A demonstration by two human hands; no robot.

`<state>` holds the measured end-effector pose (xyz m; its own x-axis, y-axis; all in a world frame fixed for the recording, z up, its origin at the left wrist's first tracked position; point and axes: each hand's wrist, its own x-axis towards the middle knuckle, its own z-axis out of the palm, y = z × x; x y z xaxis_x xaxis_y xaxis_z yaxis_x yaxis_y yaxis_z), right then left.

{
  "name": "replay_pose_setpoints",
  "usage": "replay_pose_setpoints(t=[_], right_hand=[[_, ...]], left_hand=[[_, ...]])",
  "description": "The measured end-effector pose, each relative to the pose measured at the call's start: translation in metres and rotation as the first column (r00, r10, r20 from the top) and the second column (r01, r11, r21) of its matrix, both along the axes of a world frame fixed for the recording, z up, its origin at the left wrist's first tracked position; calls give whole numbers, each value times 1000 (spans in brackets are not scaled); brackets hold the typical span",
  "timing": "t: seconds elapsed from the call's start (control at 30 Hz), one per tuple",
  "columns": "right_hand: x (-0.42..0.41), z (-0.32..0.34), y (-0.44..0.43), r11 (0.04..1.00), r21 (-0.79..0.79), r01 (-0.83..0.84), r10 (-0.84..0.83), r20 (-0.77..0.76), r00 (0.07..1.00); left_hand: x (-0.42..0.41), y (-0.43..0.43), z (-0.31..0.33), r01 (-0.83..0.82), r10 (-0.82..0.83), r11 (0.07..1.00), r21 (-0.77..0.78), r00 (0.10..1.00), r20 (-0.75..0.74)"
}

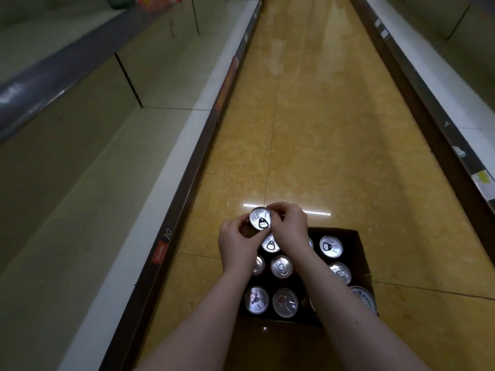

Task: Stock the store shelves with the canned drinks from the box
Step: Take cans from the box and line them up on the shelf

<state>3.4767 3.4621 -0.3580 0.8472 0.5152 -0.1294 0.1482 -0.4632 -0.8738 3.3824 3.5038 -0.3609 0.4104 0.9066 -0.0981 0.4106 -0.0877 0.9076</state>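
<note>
Head view: we hold one can (260, 218) raised above the far left corner of the box (360, 263), its top with the pull tab facing the camera. The left hand (237, 243) has its fingers curled round the can's side, and the right hand (290, 223) pinches the rim from the other side; neither hand is free. To do this step well, we should settle the can into one firm grip on its body, carry it upright to the left shelf (67, 196), and set it down flat behind the front edge. The remaining cans (281, 266) stand upright in rows in the box, which sits on the floor (308, 129) in the aisle, just beside the shelf base. The shelf lip with its price label (160, 251) lies between box and shelf, so the can must clear it. A thin divider (128, 79) stands further along, and a second shelf (442, 76) lines the right side.
</note>
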Motion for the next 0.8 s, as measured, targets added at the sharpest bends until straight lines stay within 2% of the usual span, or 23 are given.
replay_pose_setpoints(t=[0.1, 0.23, 0.4, 0.53, 0.67, 0.8], right_hand=[[3, 16, -8, 1000, 18, 9, -9, 8, 1000], [12, 41, -17, 1000, 31, 2, -3, 44, 999], [18, 77, -23, 996, 78, -39, 33, 80, 996], [13, 101, -30, 968, 226, -107, 123, -60, 991], [-1, 120, -41, 903, 391, -179, 282, -225, 933], [-28, 130, -47, 862, 431, -268, 409, -279, 869]], left_hand=[[1, -2, 16, 25, -27, 999, 40, 999, 33], [5, -7, 35, 53, -43, 997, -57, 987, 154], [11, -14, 57, -2, 13, 999, -45, 967, 254], [3, -17, 79, -38, 53, 998, -56, 950, 307], [-15, -22, 102, -78, 98, 994, -74, 939, 330], [-39, -27, 128, -121, 129, 992, -43, 929, 348]])
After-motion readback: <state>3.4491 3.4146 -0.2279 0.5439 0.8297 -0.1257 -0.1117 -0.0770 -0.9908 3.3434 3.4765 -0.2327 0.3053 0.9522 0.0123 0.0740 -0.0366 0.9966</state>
